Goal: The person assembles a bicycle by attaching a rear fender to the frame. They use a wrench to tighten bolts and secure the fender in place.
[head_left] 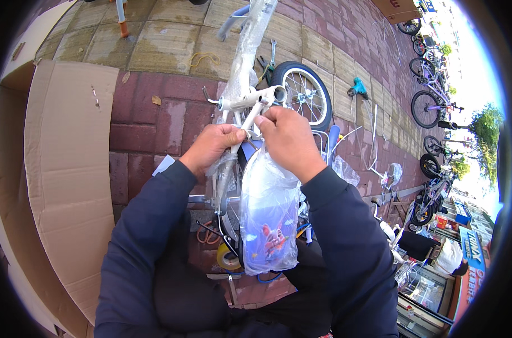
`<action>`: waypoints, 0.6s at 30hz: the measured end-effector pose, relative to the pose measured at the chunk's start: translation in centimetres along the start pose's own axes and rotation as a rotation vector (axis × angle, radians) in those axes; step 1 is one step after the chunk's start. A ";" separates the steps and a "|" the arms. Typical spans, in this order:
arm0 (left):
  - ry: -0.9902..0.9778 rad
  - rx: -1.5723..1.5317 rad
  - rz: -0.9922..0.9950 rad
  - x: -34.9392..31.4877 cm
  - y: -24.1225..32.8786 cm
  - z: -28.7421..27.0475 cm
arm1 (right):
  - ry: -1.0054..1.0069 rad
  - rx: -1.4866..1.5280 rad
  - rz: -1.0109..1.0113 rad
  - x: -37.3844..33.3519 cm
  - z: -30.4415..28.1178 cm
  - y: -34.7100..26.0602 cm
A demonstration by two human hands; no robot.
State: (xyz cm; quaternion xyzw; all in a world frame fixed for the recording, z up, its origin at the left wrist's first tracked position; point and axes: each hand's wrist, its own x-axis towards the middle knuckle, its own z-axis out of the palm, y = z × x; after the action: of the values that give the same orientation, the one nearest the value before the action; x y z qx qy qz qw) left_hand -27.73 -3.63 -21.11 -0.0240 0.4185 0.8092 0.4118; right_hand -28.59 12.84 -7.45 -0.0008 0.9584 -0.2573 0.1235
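Observation:
A white bicycle frame [246, 101], its long tube wrapped in clear plastic, stands upright in front of me. My left hand [216, 147] is closed on the frame's lower tubes, thumb and fingertips pinched together. Across from it my right hand [289, 141] is closed with its fingertips against the frame; what it pinches is hidden. Just below hangs a purple panel [270, 219] in a clear plastic bag, with a cartoon figure printed on it. Under the frame, a spoked wheel shows partly behind the panel.
A small white-rimmed wheel [303, 96] lies beyond my right hand, near a wrench [273, 52] and a teal power tool [358, 89]. An open cardboard box [70, 169] stands at the left. Yellow tape [227, 258] lies below the frame. Parked bicycles [427, 107] line the right.

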 end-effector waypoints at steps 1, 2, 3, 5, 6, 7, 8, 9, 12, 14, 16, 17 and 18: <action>0.054 0.024 0.037 -0.1 0.0 0.2 | 0.050 0.068 0.047 -1.1 -0.6 0.0; 0.128 0.067 0.063 -0.4 0.0 0.3 | 0.132 0.172 -0.026 -2.5 -1.2 0.2; 0.187 0.108 0.097 -0.6 0.1 0.5 | 0.160 0.228 0.085 -3.9 -1.7 0.5; 0.317 0.145 0.220 -1.2 0.5 0.9 | 0.208 0.314 0.104 -6.5 -2.7 2.2; 0.361 0.082 0.191 -1.7 0.7 1.0 | 0.225 0.375 0.181 -7.7 -2.7 3.3; 0.385 0.013 0.189 -2.3 1.0 1.2 | 0.239 0.469 0.251 -9.1 -2.6 4.3; 0.406 -0.055 0.190 -2.9 1.2 1.6 | 0.264 0.557 0.378 -10.5 -2.5 5.3; 0.372 -0.062 0.070 -4.2 2.0 1.1 | 0.246 0.591 0.349 -12.1 -2.4 6.1; 0.354 -0.089 0.153 -7.2 3.0 2.5 | 0.225 0.665 0.407 -16.6 -2.5 7.1; 0.324 -0.150 0.185 -9.8 3.5 3.9 | 0.228 0.697 0.413 -19.4 -3.1 6.9; 0.252 -0.190 0.235 -12.6 4.1 5.7 | 0.216 0.732 0.351 -22.0 -3.9 6.3; 0.246 -0.172 0.233 -14.2 4.5 6.6 | 0.214 0.739 0.328 -23.2 -4.2 5.9; 0.244 -0.169 0.215 -15.8 4.9 7.6 | 0.209 0.759 0.271 -24.3 -4.4 5.4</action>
State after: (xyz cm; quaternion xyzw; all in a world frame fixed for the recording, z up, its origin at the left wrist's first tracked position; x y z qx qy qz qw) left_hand -18.34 -10.04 -6.90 -0.1114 0.3961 0.8719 0.2655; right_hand -5.70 21.32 -0.67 0.1973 0.7944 -0.5723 0.0498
